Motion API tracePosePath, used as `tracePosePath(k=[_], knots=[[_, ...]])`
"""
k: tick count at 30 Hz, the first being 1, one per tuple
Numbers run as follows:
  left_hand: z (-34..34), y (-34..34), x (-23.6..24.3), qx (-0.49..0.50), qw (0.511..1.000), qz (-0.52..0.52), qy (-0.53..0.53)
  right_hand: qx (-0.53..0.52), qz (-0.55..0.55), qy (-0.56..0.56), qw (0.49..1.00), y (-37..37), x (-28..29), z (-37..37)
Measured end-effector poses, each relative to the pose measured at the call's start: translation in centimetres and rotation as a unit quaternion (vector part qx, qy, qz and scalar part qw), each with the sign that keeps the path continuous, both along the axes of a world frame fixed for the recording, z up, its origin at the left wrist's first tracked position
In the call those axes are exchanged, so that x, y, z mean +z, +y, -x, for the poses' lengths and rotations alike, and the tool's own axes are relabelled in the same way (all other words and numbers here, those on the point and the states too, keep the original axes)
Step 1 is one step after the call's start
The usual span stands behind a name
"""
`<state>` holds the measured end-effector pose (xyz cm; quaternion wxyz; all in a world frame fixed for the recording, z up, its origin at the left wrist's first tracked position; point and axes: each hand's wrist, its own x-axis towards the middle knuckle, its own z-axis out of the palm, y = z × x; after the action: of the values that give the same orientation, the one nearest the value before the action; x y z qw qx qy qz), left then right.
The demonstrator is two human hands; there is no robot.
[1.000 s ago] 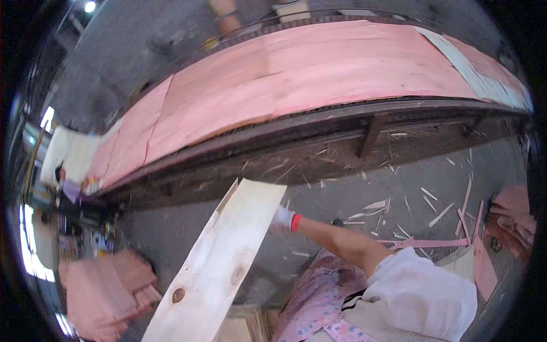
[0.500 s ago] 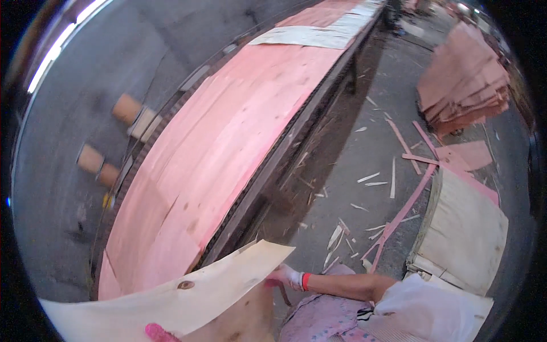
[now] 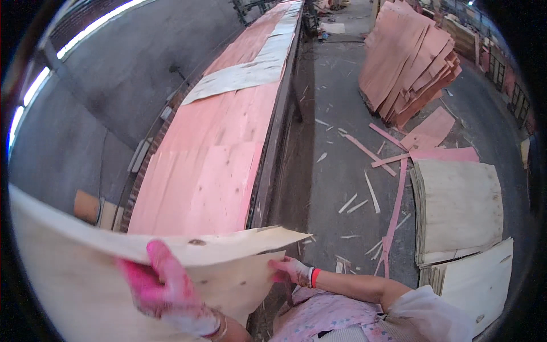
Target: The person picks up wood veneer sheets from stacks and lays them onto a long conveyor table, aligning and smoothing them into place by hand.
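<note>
A large pale wood veneer sheet (image 3: 228, 285) spans the lower left, curling, with a second pale strip with a dark knot (image 3: 196, 242) along its upper edge; whether they are one piece I cannot tell. My left hand (image 3: 171, 290), in a pink-stained white glove, grips the veneer near that edge, thumb raised and fingers partly blurred. My right hand (image 3: 293, 270), gloved likewise with a red wristband, pinches the veneer's right edge. Beyond lies a long table (image 3: 259, 188) covered with pink veneer sheets (image 3: 199, 182) and whitish ones (image 3: 239, 77) farther off.
A leaning stack of pink sheets (image 3: 407, 60) stands on the floor at the far right. Nearer are two stacks of pale veneer (image 3: 461, 211). Pink strips (image 3: 393, 222) and pale splinters (image 3: 371, 191) litter the floor. A grey wall (image 3: 74, 137) runs along the left.
My view has turned right. My left hand has come up into view over the veneer, and the sheet now reaches farther up at the left. My right hand keeps hold of the edge.
</note>
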<state>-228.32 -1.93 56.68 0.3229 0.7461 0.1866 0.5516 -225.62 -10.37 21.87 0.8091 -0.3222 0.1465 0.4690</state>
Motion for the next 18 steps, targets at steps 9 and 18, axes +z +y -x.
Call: tracePosePath(k=[9,18], knots=[[-26.9,0.4,0.5,0.026,0.967,-0.133,0.217,-0.148,-0.044,0.014,0.988,-2.9,-3.3,-14.4],[-45.5,4.0,-14.6,-0.451,0.836,0.289,0.115,-0.13,0.065,-0.046,0.988,-4.2,-0.8,-36.8]])
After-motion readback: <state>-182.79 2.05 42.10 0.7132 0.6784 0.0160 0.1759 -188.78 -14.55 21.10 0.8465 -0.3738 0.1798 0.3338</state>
